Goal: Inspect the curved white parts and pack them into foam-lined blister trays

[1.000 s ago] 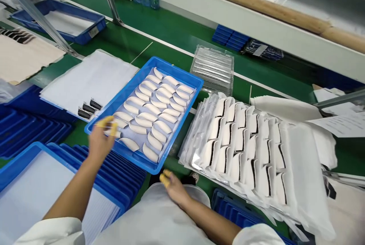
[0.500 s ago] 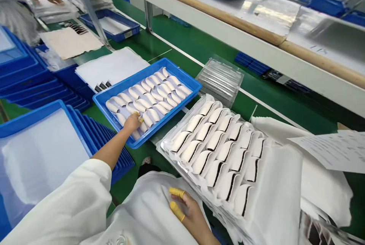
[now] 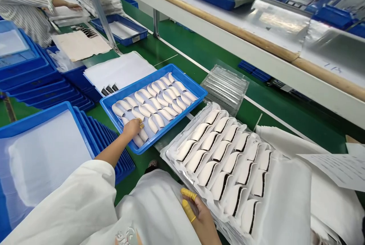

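Sitting mid-frame, a blue plastic tray [image 3: 137,82] nearly full of white crescent pads [image 3: 155,104]; left hand [image 3: 131,129] curled down onto the pads at the near corner, fingertips touching, any grip impossible to tell. Lower right, right hand [image 3: 198,209] half open and empty, beside a clear bag [image 3: 225,161] of black-edged pads in full rows.

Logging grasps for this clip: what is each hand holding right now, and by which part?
Left hand rests on a white curved piece; any grip cannot be told. Right hand holds nothing.
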### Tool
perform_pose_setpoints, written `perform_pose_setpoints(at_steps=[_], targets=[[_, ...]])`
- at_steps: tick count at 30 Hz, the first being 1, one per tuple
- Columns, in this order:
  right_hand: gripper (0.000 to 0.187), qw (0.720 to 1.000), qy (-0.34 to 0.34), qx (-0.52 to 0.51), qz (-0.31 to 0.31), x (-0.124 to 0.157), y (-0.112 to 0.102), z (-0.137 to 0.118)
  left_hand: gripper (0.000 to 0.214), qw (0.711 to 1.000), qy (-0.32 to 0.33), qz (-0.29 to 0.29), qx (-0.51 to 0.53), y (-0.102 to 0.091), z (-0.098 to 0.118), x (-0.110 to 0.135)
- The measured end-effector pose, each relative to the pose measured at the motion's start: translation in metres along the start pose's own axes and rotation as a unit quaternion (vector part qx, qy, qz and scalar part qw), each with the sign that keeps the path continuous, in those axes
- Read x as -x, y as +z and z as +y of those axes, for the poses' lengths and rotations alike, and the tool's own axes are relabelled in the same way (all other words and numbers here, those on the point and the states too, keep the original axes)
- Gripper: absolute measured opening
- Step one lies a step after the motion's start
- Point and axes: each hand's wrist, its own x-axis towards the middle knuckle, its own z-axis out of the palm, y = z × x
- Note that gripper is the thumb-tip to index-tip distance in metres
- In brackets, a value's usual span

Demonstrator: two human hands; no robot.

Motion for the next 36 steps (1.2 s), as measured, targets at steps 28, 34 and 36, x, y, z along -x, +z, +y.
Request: perform_pose_setpoints(at_steps=[28, 34, 36], targets=[[0.034, 0.947, -0.252, 0.172, 0.105, 0.03, -0.009, -0.101, 0.023, 0.994, 0.081, 0.069, 0.0, -0.038, 0.036, 0.017], [0.073, 0.832, -0.382, 0.326, 0.236, 0.011, -0.003, -0.141, 0.022, 0.916, 0.302, 0.147, 0.218, -0.069, 0.061, 0.12], [0.078, 0.824, -0.381, 0.345, 0.238, 0.008, -0.002, -0.141, 0.018, 0.863, 0.375, 0.084, 0.326, -0.07, 0.076, 0.153]])
